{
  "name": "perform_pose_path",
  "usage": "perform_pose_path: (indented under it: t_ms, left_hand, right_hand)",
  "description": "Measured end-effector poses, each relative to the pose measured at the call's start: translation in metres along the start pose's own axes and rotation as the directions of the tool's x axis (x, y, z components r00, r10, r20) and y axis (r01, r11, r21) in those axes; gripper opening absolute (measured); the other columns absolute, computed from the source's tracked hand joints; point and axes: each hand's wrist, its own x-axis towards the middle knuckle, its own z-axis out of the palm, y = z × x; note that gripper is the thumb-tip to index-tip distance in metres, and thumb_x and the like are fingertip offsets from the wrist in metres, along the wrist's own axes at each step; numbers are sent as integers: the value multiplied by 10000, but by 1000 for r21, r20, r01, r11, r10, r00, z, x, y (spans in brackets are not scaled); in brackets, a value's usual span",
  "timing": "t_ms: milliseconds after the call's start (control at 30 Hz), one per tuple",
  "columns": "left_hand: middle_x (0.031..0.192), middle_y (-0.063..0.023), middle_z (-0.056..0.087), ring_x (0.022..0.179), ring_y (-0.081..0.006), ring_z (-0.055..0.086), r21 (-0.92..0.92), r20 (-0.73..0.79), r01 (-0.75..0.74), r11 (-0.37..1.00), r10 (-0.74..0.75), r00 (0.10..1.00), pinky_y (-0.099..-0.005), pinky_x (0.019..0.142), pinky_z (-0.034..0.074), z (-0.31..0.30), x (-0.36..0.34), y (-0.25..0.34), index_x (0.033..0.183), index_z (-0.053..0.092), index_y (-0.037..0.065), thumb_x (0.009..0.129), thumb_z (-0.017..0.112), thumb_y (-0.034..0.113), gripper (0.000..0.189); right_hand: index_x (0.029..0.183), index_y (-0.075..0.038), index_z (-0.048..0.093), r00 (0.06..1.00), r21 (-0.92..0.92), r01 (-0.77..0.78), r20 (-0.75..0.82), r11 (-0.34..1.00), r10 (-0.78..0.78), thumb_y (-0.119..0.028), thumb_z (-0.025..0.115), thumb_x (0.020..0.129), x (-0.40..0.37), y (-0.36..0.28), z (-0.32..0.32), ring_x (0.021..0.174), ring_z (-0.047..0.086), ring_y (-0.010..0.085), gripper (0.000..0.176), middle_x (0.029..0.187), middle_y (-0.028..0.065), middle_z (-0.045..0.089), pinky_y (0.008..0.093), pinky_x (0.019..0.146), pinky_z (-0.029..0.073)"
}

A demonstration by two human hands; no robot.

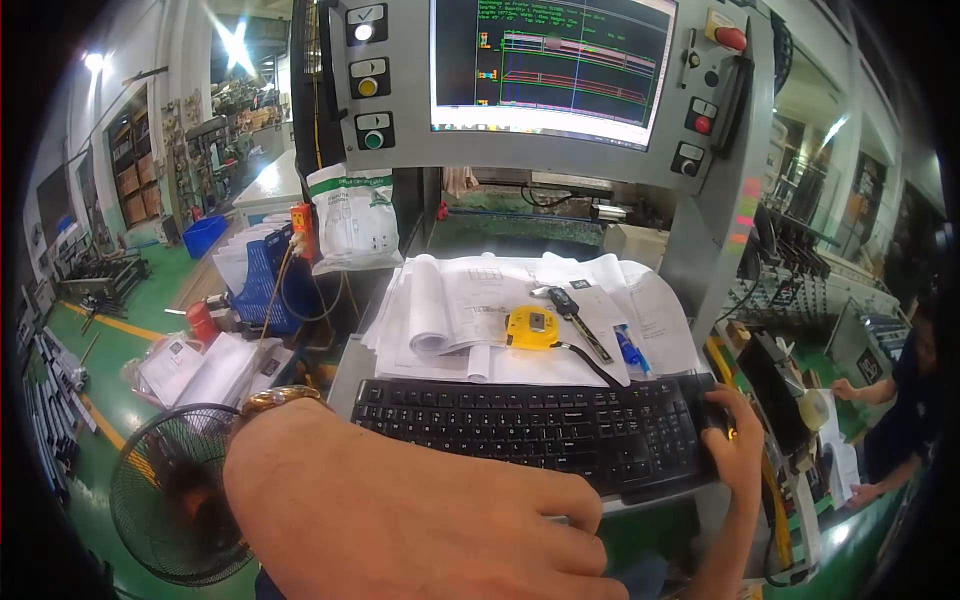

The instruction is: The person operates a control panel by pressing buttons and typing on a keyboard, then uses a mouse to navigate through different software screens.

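The right hand is closed around a black mouse, the keyboard touching its left; the left hand lies flat, holding nothing, near the front edge of the keyboard

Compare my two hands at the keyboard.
The left hand lies flat, fingers stretched along the front edge of the keyboard; the right hand curls over a dark mouse at its right end. The left wrist wears a gold watch; the right wrist is bare. Both are ungloved.

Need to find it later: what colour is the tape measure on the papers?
The tape measure is yellow; head view.
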Motion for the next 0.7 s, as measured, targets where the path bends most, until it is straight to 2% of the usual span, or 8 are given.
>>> perform_pose_path:
  t_ms: [100,200,400,700]
  left_hand:
    - [967,-127,706,797,-265,654,-35,4,16,999,-16,1000,-392,818,451,3,-2,0,1381,651,-27,1089,480,539,660]
    - [972,-129,706,805,-273,653,11,66,-23,1000,22,998,-396,824,452,-3,2,-1,1382,650,-29,1094,435,595,720]
    - [988,-136,709,823,-281,653,46,-4,-78,996,78,997,-402,844,450,2,0,-5,1382,644,-40,1070,386,689,834]
    - [1015,-143,718,840,-280,655,36,11,-68,997,68,998,-400,852,444,-1,1,-2,1387,637,-47,1065,385,698,850]
  right_hand:
    - [1204,10,696,1000,22,-19,-2,1000,19,-102,638,715,0,-3,0,1275,659,358,505,1381,218,668,419,1128,467]
    - [1208,12,691,1000,55,-24,-12,998,24,-100,639,713,-1,0,1,1275,661,354,510,1379,215,669,414,1125,469]
    - [1220,12,685,999,64,-37,-14,997,38,-91,636,710,-1,-5,1,1278,660,350,522,1379,213,669,408,1131,464]
    - [1211,15,687,1000,51,-23,-9,998,24,-87,634,706,0,-1,0,1288,653,359,518,1377,220,668,411,1136,459]
